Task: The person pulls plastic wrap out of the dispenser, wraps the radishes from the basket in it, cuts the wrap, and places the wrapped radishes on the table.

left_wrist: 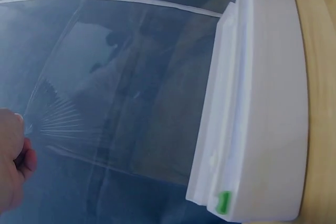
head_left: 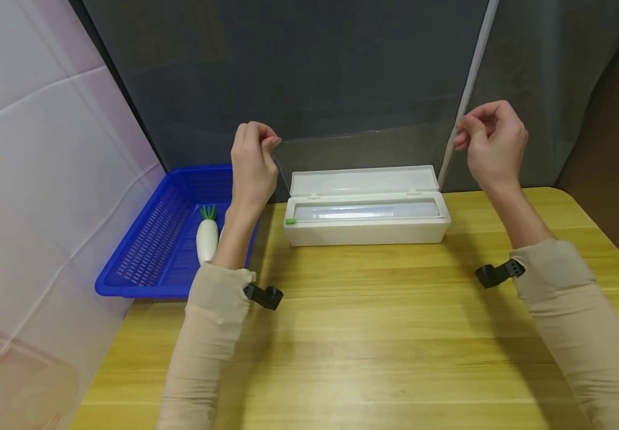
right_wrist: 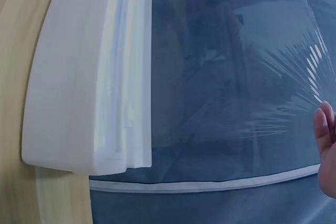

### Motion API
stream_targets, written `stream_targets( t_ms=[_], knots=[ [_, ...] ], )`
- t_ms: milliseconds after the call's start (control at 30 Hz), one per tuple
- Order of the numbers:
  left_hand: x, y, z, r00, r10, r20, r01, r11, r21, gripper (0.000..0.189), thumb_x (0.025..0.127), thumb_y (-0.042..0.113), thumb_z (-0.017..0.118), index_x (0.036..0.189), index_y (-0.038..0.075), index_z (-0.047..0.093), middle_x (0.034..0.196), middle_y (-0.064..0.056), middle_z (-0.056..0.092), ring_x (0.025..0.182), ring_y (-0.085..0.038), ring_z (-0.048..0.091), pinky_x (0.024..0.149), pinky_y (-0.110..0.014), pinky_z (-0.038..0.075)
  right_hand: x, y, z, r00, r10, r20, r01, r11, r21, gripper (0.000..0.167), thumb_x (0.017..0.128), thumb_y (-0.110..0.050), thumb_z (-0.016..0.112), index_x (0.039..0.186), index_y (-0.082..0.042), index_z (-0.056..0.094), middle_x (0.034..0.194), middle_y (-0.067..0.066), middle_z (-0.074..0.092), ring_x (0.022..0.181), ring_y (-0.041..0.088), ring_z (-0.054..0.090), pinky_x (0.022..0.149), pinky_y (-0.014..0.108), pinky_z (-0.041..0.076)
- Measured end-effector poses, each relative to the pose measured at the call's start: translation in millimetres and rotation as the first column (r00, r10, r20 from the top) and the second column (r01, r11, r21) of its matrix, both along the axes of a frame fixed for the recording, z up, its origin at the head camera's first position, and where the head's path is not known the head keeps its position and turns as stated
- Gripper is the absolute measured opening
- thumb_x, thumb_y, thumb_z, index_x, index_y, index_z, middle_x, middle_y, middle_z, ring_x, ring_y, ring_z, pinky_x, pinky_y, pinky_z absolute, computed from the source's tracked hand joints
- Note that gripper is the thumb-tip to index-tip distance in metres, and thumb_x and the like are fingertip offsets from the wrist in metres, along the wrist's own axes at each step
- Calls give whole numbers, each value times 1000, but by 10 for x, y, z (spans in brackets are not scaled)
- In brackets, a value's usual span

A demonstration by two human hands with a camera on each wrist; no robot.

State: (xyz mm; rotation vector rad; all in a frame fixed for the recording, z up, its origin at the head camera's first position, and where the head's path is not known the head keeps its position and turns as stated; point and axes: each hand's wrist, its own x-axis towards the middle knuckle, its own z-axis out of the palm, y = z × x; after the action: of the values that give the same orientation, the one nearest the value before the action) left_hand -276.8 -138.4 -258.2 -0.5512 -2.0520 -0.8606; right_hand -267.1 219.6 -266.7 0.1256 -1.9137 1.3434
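Observation:
A clear sheet of cling film [left_wrist: 121,82] stretches up from a white cling film dispenser box [head_left: 365,233], its lid [head_left: 363,180] tipped back. My left hand [head_left: 252,164] pinches one upper corner of the film, and creases fan out from the fingertips in the left wrist view. At the other upper corner my right hand [head_left: 494,143] pinches the film, with similar creases in the right wrist view. Both hands are raised above the box, wide apart. The film roll [head_left: 365,211] shows inside the box, and a small green slider [head_left: 290,221] sits at its left end.
A blue plastic basket [head_left: 126,285] stands at the left of the wooden table [head_left: 368,346]. In it lies a white radish [head_left: 208,239] with a green top; a second white thing is mostly hidden behind my left forearm. A dark grey curtain [head_left: 314,71] hangs behind the table.

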Motion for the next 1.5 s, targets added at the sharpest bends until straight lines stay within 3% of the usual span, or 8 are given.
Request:
stream_targets(
  t_ms=[467, 800, 1067, 1367, 1500],
  knots=[
    [93, -3, 196, 997, -3, -71, 2, 1000, -7, 27, 103, 16, 50, 96, -10, 57, 94, -24, 54, 90, -35, 54, 78, -36, 43, 167, -77, 199, 997, 13, -72, -19, 997, -71, 6, 99, -7, 62, 101, -3, 65, 82, -3, 64, 60, 6, 60, 69, 15, 53],
    [188, -24, 248, 994, -38, -105, 33, 998, -51, 33, 104, 21, 48, 97, -10, 57, 94, -24, 54, 89, -35, 52, 78, -37, 43, 304, -79, 224, 994, 41, -97, -52, 992, -116, 4, 98, -3, 62, 100, -3, 65, 82, -1, 65, 61, 8, 60, 70, 16, 53],
    [334, -57, 201, 987, -79, -138, 71, 995, -65, 29, 104, 17, 49, 95, -9, 57, 92, -23, 53, 86, -35, 52, 77, -36, 43, 434, 3, 139, 987, 83, -139, -95, 992, -82, 7, 99, -2, 62, 102, 3, 65, 85, 0, 66, 64, 10, 60, 72, 17, 53],
    [507, -77, 123, 977, -99, -190, 99, 995, -7, 17, 100, 6, 57, 91, -8, 59, 88, -20, 54, 83, -33, 52, 75, -36, 41, 572, 90, -2, 972, 111, -206, -92, 991, 98, 16, 100, -5, 61, 106, 9, 62, 90, -7, 67, 68, 11, 61, 75, 19, 54],
    [572, -99, 92, 970, -112, -217, 112, 994, -13, 14, 98, 3, 58, 90, -8, 58, 87, -20, 54, 81, -32, 51, 73, -35, 40, 668, 94, -32, 976, 109, -188, -92, 991, 96, 11, 99, -1, 61, 105, 9, 62, 90, -6, 67, 68, 10, 61, 75, 18, 53]
  ],
)
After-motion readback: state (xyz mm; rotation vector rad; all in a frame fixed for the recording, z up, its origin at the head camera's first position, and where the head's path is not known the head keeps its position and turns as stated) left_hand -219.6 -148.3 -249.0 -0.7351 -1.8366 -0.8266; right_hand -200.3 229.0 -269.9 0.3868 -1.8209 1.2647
